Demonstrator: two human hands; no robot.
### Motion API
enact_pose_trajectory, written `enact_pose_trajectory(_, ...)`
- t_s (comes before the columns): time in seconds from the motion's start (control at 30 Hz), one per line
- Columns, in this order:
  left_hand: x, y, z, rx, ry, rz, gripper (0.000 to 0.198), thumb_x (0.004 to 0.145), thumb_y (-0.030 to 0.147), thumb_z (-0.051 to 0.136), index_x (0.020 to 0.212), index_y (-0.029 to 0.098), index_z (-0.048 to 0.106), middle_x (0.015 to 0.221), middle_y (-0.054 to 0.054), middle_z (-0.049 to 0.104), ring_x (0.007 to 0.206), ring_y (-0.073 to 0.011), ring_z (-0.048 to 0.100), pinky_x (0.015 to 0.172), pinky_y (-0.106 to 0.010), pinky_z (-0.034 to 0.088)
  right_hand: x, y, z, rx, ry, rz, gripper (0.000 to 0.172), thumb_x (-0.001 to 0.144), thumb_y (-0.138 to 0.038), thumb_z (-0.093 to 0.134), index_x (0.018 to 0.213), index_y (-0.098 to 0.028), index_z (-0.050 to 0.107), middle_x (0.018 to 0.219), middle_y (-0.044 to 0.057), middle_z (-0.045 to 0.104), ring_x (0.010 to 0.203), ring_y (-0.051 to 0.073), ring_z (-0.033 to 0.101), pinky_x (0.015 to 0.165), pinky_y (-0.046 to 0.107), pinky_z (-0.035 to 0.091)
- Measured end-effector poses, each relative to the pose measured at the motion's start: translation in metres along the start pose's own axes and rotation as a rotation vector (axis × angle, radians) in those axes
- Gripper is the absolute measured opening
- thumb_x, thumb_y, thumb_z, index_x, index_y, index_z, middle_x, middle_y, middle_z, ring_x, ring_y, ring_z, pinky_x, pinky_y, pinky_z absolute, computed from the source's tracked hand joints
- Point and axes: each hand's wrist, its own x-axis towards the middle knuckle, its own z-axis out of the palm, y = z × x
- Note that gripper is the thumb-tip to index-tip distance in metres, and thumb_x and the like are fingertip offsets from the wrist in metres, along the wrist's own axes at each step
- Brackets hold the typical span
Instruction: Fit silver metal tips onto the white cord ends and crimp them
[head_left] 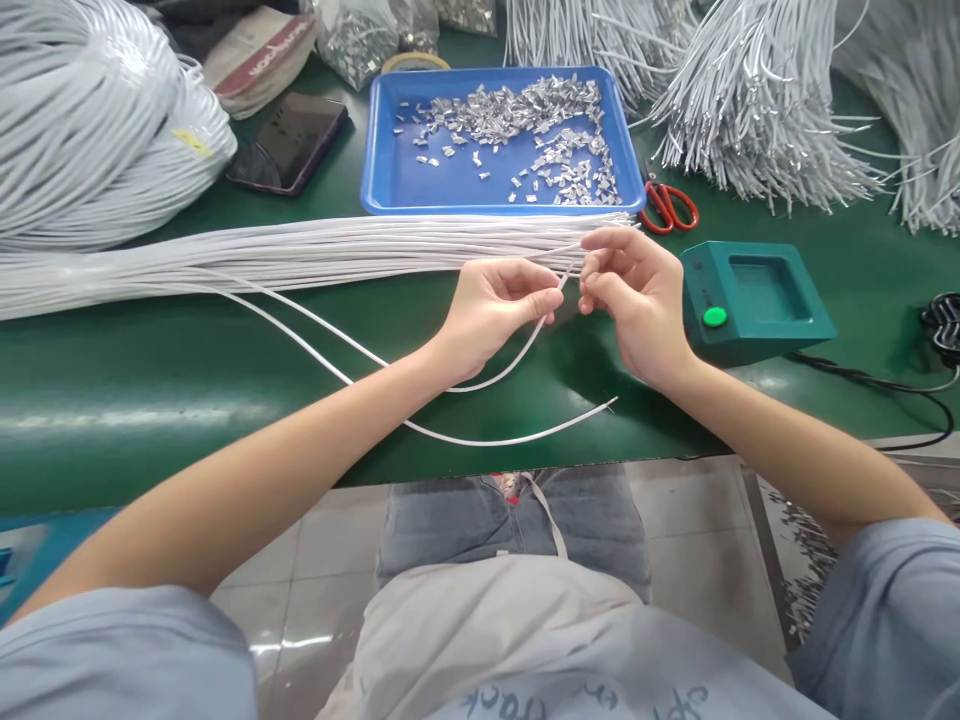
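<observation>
In the head view, my left hand (504,298) pinches a white cable (520,360) between thumb and fingers close to its end, which points up and to the right. My right hand (624,290) is just right of that end, its fingers curled and thumb pressed to them. Whatever lies between those fingertips is too small to make out. A second white cable (487,442) lies loose along the front of the table, its end split into fine strands. Behind both hands stretches a thick bundle of white cables (337,245), with its cut ends at the right.
A blue tray (379,180) of small metal pieces stands behind the bundle. Red-handled scissors (667,207) and a green device (757,325) with a green button are at the right. A phone (289,145), coiled cable (97,120) and more cable bundles (757,100) fill the back.
</observation>
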Motion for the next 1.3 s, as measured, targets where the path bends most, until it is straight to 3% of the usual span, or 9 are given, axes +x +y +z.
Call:
enact_pose_trajectory(0.13,-0.0008,0.0012,-0.0001,-0.004,-0.013,-0.014,0.036,0.059,0.043,0.091,0.071,0.014,0.073,0.065,-0.001,0.069,0.055,-0.0098,0.061,0.056,-0.024,0.053,-0.0001,-0.0022,-0.0011,0.041,-0.03,0.033,0.018,0.087,-0.044,0.063,0.099,-0.031,0.061,0.086,0.001,0.068,0.078,0.016,0.066,0.059,0.03,0.059)
enact_pose_trajectory(0.3,-0.0005,0.0013,0.0018,-0.004,-0.04,0.007,0.034,0.061,0.043,0.09,0.07,0.015,0.073,0.064,-0.001,0.068,0.057,-0.0104,0.061,0.057,-0.025,0.052,-0.0007,-0.0036,0.0016,0.033,-0.008,-0.02,0.028,0.082,-0.047,0.071,0.1,-0.028,0.061,0.078,-0.001,0.068,0.075,0.016,0.066,0.059,0.031,0.058)
enact_pose_trajectory(0.47,-0.0006,-0.0007,0.0019,0.041,-0.038,0.053,0.036,0.059,0.043,0.091,0.07,0.015,0.072,0.067,-0.001,0.068,0.061,-0.0112,0.061,0.06,-0.026,0.052,-0.0008,-0.001,0.0008,0.004,0.007,-0.026,0.026,0.081,-0.043,0.073,0.098,-0.029,0.06,0.071,-0.003,0.065,0.068,0.015,0.064,0.061,0.033,0.058)
enact_pose_trajectory(0.67,-0.0023,0.0011,0.0035,0.07,-0.098,0.038,0.029,0.068,0.04,0.087,0.072,0.016,0.071,0.059,0.001,0.063,0.047,-0.0073,0.052,0.046,-0.023,0.044,-0.0025,0.0009,0.0007,0.024,-0.026,-0.017,0.025,0.082,-0.041,0.072,0.099,-0.029,0.058,0.071,-0.004,0.062,0.067,0.015,0.064,0.066,0.036,0.059)
enact_pose_trajectory(0.93,-0.0049,0.0016,0.0064,0.049,-0.078,0.034,0.023,0.072,0.032,0.085,0.072,0.014,0.07,0.06,0.0,0.065,0.048,-0.008,0.056,0.048,-0.022,0.047,-0.0029,0.0006,0.0026,-0.009,-0.058,-0.046,0.016,0.084,-0.034,0.067,0.09,-0.028,0.054,0.068,-0.004,0.054,0.065,0.013,0.059,0.061,0.032,0.056)
enact_pose_trajectory(1.07,-0.0048,0.0013,0.0051,0.056,-0.042,0.029,0.022,0.073,0.032,0.084,0.073,0.014,0.071,0.058,0.001,0.064,0.048,-0.0077,0.056,0.048,-0.022,0.048,-0.004,0.0021,0.0008,-0.07,-0.036,-0.053,0.01,0.087,-0.034,0.063,0.091,-0.029,0.055,0.076,-0.001,0.057,0.076,0.016,0.061,0.063,0.032,0.057)
enact_pose_trajectory(1.17,-0.0043,0.0018,0.0043,0.063,-0.029,0.028,0.024,0.072,0.034,0.084,0.073,0.013,0.071,0.059,0.001,0.064,0.048,-0.0075,0.055,0.048,-0.023,0.048,-0.0049,0.0018,0.0015,-0.048,-0.036,-0.048,0.016,0.086,-0.039,0.064,0.096,-0.029,0.055,0.09,0.001,0.064,0.089,0.018,0.065,0.068,0.033,0.06)
enact_pose_trajectory(1.3,-0.004,0.0019,0.0044,0.072,-0.047,0.025,0.029,0.069,0.037,0.086,0.073,0.013,0.072,0.058,0.001,0.062,0.048,-0.0081,0.055,0.048,-0.024,0.047,-0.0048,-0.0007,0.0025,-0.054,-0.049,-0.077,0.022,0.082,-0.038,0.07,0.095,-0.03,0.055,0.086,0.0,0.064,0.086,0.018,0.066,0.07,0.035,0.06)
